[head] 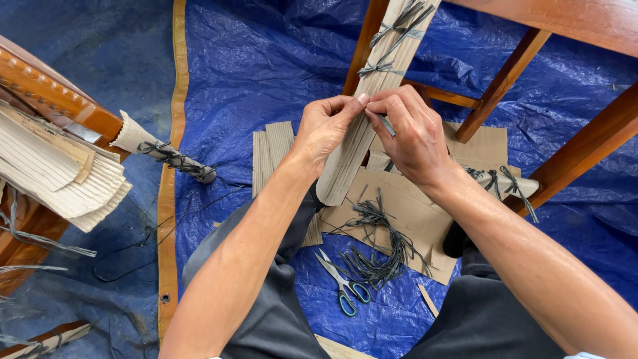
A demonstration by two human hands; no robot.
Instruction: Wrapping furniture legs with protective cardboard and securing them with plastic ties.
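Note:
A wooden chair leg wrapped in corrugated cardboard point(389, 73) slants up from the middle of the view. Grey plastic strings are tied round it higher up. My left hand point(325, 126) and my right hand point(412, 129) meet on the wrap, fingertips together, pinching a thin grey string point(387, 125) against the cardboard. A bundle of loose grey strings point(379, 246) lies on a flat cardboard sheet point(412, 206) below my hands. Scissors with blue-green handles point(342, 282) rest on the blue tarp between my knees.
Wooden chair rails point(505, 80) cross the upper right. A second wrapped leg with string point(163, 153) and ribbed cardboard on a wooden frame point(53, 166) sit at the left. A blue tarp point(266, 60) with a tan edge covers the floor. Cardboard strips point(272, 149) lie near my left wrist.

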